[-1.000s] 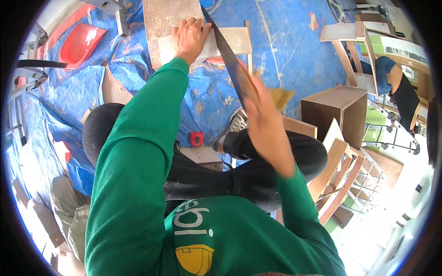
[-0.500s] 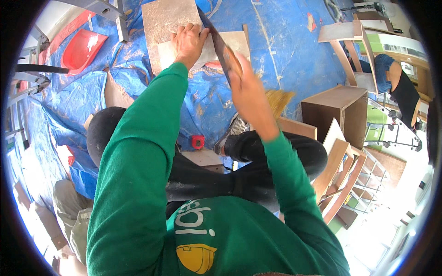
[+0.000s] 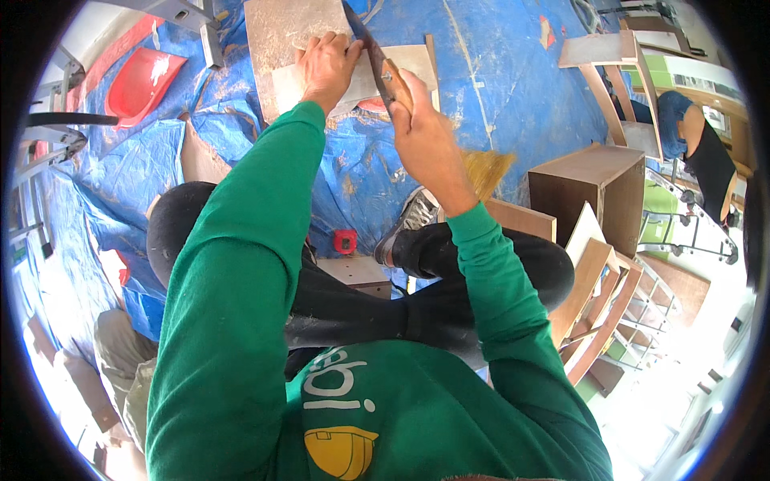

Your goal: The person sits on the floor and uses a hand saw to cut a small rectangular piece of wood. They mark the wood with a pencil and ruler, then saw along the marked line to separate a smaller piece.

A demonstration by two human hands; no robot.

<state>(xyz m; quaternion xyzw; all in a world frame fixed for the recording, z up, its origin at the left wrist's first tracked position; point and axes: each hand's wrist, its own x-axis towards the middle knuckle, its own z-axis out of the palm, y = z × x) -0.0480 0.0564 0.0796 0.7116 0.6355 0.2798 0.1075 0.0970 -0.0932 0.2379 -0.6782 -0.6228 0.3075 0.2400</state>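
Note:
My right hand (image 3: 423, 136) grips the wooden handle (image 3: 397, 84) of a handsaw, whose dark blade (image 3: 365, 44) runs up along the right side of a wooden board (image 3: 273, 28). My left hand (image 3: 327, 70) rests on the board with bent, slightly parted fingers, its thumb close beside the blade. A paler strip (image 3: 417, 68) lies crosswise beneath the saw and left hand. Yellow brush bristles (image 3: 489, 172) show right of my right wrist. A red tape measure (image 3: 345, 241) lies between my crossed legs, near a wooden piece (image 3: 353, 272).
Blue sheeting (image 3: 513, 96) covers the floor. A red dustpan (image 3: 140, 86) and metal ladder (image 3: 210, 44) are upper left. Cabinet boxes (image 3: 585, 168) and loose panels (image 3: 585, 289) stand at right, where another person (image 3: 706, 160) bends over. Khaki-clad legs (image 3: 120, 369) show lower left.
My right hand and the saw have moved up and forward along the board, with more of the handle now visible. My left hand stays in much the same place.

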